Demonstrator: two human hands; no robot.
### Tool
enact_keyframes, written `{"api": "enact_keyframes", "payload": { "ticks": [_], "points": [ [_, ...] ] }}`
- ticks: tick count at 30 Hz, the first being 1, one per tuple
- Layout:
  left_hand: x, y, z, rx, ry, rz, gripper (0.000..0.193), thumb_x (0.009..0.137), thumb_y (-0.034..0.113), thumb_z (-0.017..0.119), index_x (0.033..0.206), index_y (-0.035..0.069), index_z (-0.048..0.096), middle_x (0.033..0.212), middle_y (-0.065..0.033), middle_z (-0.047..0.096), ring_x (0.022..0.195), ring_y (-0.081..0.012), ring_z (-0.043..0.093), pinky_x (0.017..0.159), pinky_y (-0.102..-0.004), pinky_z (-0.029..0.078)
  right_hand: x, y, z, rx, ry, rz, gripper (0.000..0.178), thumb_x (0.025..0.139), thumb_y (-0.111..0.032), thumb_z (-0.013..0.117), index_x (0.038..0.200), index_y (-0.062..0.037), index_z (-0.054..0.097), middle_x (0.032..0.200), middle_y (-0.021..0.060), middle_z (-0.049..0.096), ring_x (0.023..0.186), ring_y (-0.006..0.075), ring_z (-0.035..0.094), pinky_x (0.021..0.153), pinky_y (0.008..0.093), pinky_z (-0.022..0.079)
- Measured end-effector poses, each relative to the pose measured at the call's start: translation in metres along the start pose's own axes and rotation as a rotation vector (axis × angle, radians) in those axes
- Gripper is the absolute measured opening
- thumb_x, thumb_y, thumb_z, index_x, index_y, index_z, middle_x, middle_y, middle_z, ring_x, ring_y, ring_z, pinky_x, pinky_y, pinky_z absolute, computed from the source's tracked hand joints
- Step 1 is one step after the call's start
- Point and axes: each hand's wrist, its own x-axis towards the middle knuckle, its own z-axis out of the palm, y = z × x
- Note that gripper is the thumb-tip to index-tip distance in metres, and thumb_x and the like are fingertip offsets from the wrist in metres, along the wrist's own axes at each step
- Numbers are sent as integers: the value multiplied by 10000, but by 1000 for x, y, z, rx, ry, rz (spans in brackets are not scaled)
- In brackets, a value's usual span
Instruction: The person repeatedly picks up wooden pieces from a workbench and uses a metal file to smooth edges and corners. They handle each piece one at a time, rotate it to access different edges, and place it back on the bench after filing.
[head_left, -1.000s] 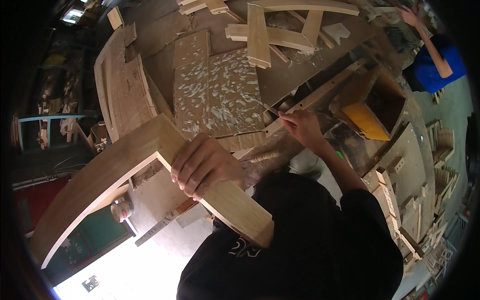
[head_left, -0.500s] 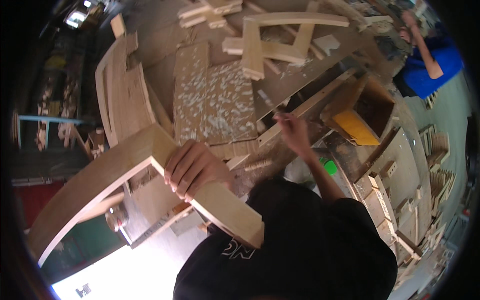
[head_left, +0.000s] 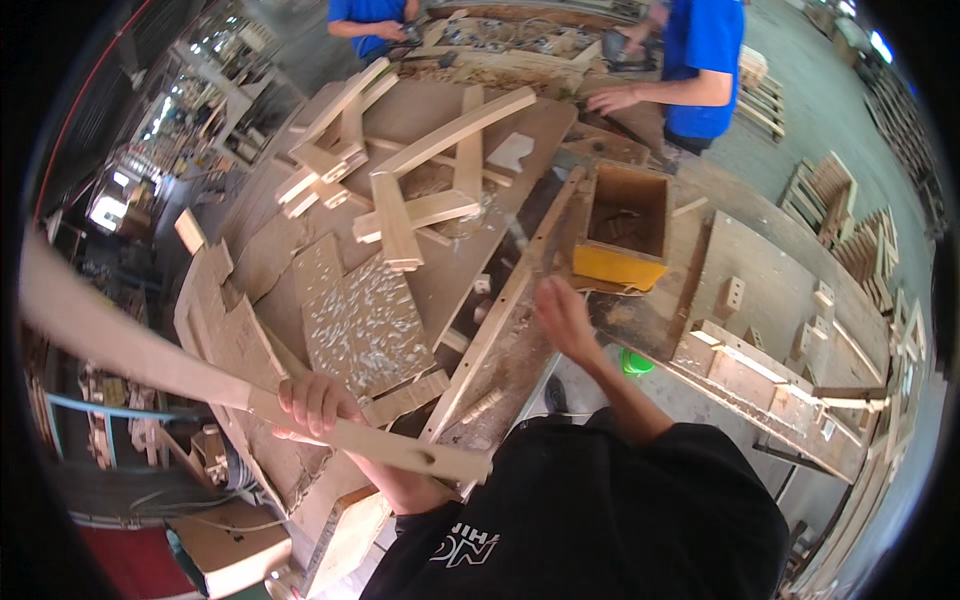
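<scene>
Wood slat (head_left: 200, 385): long, pale and slightly curved; it runs from the far left edge of the view down to the right, ending near the person's chest at a notched tip.
Long axis: left to right, the left end higher in the view, the right end nearer the body.
Left hand (head_left: 315, 405): its grip is closed round the slat right of the middle, fingers curled over the top edge; most of the length sticks out to the left, a shorter part to the right.
Slat and table: the slat hangs over the near left edge of the table (head_left: 440, 290), above a shavings-covered board (head_left: 365, 325); I cannot tell whether it touches it.
Rail (head_left: 510, 300): a long strip lying on the table, running near to far, between the two hands.
Right hand (head_left: 565, 320): grip loose and empty as far as shows, fingers half spread, hovering over the table just right of the rail, near a yellow-fronted box (head_left: 620, 225).
Nearer hand: the left one has the slat; the right hand is well apart from it, right of its near tip.
</scene>
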Motion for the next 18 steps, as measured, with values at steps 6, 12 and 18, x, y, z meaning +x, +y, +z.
{"api": "enact_keyframes", "payload": {
  "ticks": [6,12,18],
  "points": [
    [15,-121,2,761,212,-84,660,600,329,614,1133,-34,471,921,-134,499,775,-239,504,672,-379,464,-66,-33,-126,394,45,-16,363,991,-316,453,1070,28,538,994,126,623,918,245,625,813,377,504],
    [-28,-296,11,83,107,-373,597,653,286,554,1163,-14,481,994,-175,549,889,-314,534,832,-442,395,-120,-69,-218,457,323,-200,386,937,-422,541,987,-60,419,1292,264,519,1231,335,504,1010,452,427],
    [-82,-436,64,-42,73,-245,582,701,392,576,1157,44,485,998,-121,537,908,-254,507,846,-402,380,-190,-151,-361,-33,490,-297,472,738,-83,786,846,-105,327,1012,233,661,950,220,624,803,305,498]
  ]
}}
